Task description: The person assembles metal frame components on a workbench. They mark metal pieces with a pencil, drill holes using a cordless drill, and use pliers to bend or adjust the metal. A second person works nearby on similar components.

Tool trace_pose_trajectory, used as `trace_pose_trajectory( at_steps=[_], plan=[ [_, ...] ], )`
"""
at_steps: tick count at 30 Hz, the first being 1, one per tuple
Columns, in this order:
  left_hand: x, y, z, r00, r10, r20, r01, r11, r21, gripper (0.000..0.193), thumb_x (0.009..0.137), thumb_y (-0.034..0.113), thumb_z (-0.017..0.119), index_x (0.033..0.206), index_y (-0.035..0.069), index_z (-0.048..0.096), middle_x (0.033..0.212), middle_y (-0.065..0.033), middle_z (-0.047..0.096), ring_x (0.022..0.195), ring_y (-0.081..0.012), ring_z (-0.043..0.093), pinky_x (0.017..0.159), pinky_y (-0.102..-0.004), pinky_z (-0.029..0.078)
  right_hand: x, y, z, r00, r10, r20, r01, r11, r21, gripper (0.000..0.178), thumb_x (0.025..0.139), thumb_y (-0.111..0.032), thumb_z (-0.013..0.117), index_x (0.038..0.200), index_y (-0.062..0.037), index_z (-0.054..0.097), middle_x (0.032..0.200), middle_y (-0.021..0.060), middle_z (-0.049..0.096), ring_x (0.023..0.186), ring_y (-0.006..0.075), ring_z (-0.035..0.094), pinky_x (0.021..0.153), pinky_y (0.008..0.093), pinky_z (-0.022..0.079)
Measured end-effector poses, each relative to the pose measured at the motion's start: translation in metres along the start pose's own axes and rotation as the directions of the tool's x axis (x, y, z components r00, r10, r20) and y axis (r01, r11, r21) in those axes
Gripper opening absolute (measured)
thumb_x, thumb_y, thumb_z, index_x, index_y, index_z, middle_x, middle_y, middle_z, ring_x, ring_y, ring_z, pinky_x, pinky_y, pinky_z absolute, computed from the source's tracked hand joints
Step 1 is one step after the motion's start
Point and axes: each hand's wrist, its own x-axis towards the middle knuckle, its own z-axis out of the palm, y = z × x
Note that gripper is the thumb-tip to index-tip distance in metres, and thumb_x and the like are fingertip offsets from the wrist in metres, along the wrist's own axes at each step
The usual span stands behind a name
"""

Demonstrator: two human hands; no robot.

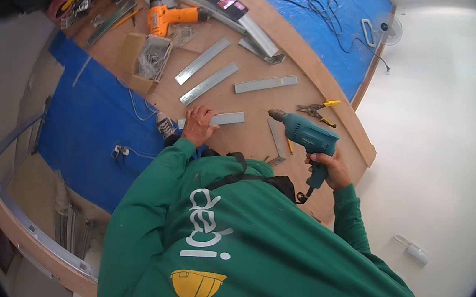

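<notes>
My right hand (330, 167) is wrapped round the handle of a teal corded power drill (310, 132), whose chuck points to the upper left above the wooden worktop (259, 131). Under my left hand (198, 126) lies a short galvanized metal profile (229, 118). The fingers curl over it, near the worktop's left edge, and hold it there. Part of the profile is hidden by the hand. The drill's tip is apart from the profile. Just beyond lie similar pieces: one metal profile (266, 84) lies crosswise, and two others (209, 84) lie at a slant.
Right of the drill are yellow-handled pliers (321, 112). A metal square (277, 143) and pencil (290, 146) lie near me. Farther off are an orange cordless drill (174, 18), a box of small hardware (154, 58) and a phone (226, 1). Blue sheeting (81, 150) covers the floor.
</notes>
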Motion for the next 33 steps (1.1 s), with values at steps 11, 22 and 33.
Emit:
trace_pose_trajectory(
  at_steps=[11, 22, 33],
  plan=[
    [-0.013, 0.012, -0.023, 0.984, -0.116, 0.135, 0.141, 0.971, -0.193, 0.05, 0.101, 0.04, 0.077, 0.13, 0.001, 0.068, 0.123, -0.0172, 0.067, 0.116, -0.0375, 0.066, 0.101, -0.0485, 0.053, 0.087, 0.209, -0.088, 0.996, 0.049, 0.07, -0.085, 0.69, 0.718, 0.05, 0.093, -0.014, 0.075, 0.137, 0.0029, 0.059, 0.106, 0.0081, 0.068, 0.093, 0.0214, 0.07, 0.074, 0.0354, 0.062],
    [-0.027, 0.042, -0.047, 0.738, -0.381, 0.556, 0.673, 0.367, -0.642, 0.063, 0.116, 0.059, 0.047, 0.125, 0.0, 0.067, 0.101, -0.008, 0.071, 0.082, -0.0159, 0.07, 0.074, -0.0328, 0.06, 0.135, 0.275, -0.092, 0.994, 0.05, 0.1, -0.111, 0.555, 0.825, 0.032, 0.093, -0.015, 0.077, 0.119, 0.0013, 0.067, 0.105, 0.0103, 0.073, 0.092, 0.0222, 0.073, 0.073, 0.036, 0.064],
    [-0.055, 0.076, -0.048, 0.756, -0.444, 0.481, 0.638, 0.339, -0.691, 0.047, 0.113, 0.041, 0.064, 0.139, 0.002, 0.06, 0.1, -0.0039, 0.069, 0.078, -0.0114, 0.067, 0.069, -0.0281, 0.058, 0.122, 0.241, -0.115, 0.987, 0.04, 0.156, -0.129, 0.779, 0.614, 0.04, 0.09, -0.013, 0.081, 0.125, -0.0009, 0.065, 0.106, 0.0115, 0.074, 0.1, 0.0265, 0.075, 0.077, 0.0479, 0.066]
  ],
)
